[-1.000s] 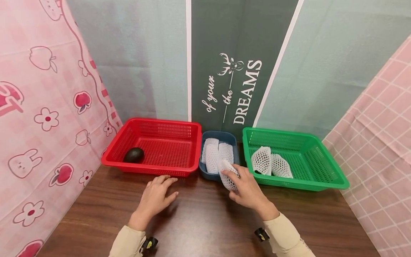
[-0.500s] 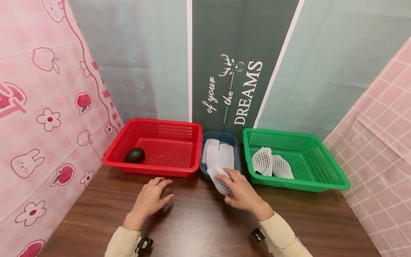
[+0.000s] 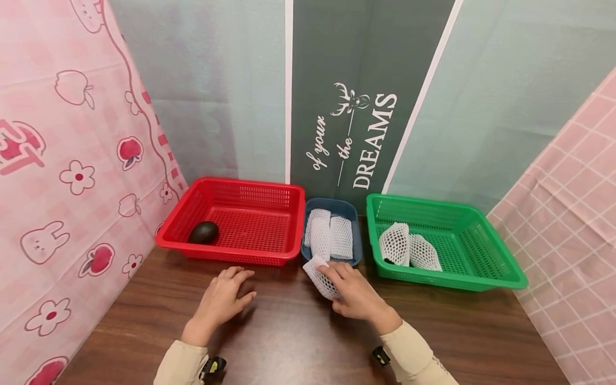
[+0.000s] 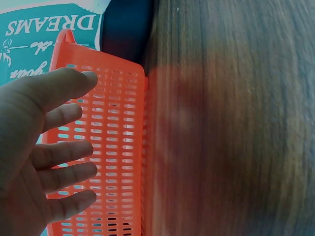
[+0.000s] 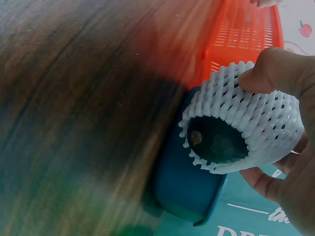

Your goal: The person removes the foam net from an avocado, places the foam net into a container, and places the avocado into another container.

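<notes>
My right hand (image 3: 357, 295) grips an avocado (image 5: 219, 140) wrapped in a white foam net sleeve (image 3: 321, 278), just in front of the blue bin (image 3: 357, 235). The dark end of the fruit, with its stem scar, shows through the sleeve's mouth in the right wrist view. Fingers and thumb lie on opposite sides of the net. In front of the red basket (image 3: 231, 255), my left hand (image 3: 218, 300) hovers with relaxed, spread fingers and holds nothing. A bare dark avocado (image 3: 204, 232) rests in that basket's left front corner. Several white foam net sleeves (image 3: 341, 238) lie in the blue bin.
At the right stands a green basket (image 3: 481, 280), holding two net-wrapped fruits (image 3: 424, 252). The three containers line up along the back of the wooden table (image 3: 284, 342), before a printed cloth backdrop (image 3: 332, 64). Pink patterned cloths hang at both sides.
My right hand has carried the sleeved avocado leftward and toward me, from over the blue bin's front edge. The left hand has drifted slightly left. The containers stay put.
</notes>
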`<move>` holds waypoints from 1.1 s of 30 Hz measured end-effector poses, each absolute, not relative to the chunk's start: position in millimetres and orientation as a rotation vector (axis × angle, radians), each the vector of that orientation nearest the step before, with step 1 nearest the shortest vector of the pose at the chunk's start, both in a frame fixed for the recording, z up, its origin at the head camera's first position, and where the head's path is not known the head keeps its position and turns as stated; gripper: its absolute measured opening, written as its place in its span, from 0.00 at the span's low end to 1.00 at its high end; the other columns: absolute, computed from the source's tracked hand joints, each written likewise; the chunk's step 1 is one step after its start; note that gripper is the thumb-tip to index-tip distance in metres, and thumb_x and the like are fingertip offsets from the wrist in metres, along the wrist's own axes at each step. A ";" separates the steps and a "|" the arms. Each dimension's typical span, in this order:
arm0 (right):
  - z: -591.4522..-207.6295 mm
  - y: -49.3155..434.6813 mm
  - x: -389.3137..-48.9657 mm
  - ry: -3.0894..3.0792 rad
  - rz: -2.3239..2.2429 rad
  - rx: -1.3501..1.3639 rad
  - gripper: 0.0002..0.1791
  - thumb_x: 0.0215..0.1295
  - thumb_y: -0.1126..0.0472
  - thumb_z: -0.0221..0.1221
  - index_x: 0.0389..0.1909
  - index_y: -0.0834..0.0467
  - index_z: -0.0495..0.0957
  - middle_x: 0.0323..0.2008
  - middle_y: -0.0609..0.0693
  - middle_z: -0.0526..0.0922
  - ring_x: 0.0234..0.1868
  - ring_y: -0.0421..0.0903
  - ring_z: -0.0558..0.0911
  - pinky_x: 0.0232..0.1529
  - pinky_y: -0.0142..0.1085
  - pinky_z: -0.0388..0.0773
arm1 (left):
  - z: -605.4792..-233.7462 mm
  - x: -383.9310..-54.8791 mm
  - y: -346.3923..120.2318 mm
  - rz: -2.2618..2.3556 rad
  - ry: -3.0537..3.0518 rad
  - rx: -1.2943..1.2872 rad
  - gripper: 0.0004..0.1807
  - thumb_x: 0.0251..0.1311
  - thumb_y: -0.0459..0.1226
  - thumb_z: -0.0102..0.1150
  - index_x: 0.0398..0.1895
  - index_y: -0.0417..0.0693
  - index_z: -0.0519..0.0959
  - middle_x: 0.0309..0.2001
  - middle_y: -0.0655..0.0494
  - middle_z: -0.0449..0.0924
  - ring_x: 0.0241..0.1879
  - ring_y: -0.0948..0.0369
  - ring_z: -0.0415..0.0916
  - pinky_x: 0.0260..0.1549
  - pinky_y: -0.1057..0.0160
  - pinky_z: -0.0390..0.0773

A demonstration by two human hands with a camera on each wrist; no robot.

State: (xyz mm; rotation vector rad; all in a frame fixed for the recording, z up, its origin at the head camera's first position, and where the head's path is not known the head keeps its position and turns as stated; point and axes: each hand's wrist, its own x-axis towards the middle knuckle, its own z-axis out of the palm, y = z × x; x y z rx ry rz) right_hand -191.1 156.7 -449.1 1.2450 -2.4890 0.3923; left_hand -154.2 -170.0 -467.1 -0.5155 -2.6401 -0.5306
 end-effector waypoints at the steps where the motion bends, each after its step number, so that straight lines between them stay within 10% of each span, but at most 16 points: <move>1: -451.1 155.9 -191.6 -2.488 0.381 1.246 0.44 0.31 0.63 0.69 0.59 0.57 0.67 0.52 0.58 0.71 0.50 0.54 0.71 0.41 0.50 0.73 | -467.5 -154.0 -170.6 -0.531 -2.644 -0.512 0.22 0.41 0.41 0.72 0.42 0.45 0.80 0.41 0.44 0.76 0.41 0.47 0.74 0.33 0.47 0.73; 33: -463.6 154.1 -193.3 -2.429 0.445 1.118 0.41 0.30 0.64 0.71 0.54 0.59 0.70 0.48 0.60 0.71 0.47 0.57 0.72 0.41 0.50 0.73 | -460.1 -150.9 -161.6 -0.547 -2.697 -0.510 0.23 0.43 0.43 0.71 0.45 0.45 0.80 0.42 0.46 0.76 0.42 0.48 0.73 0.34 0.49 0.72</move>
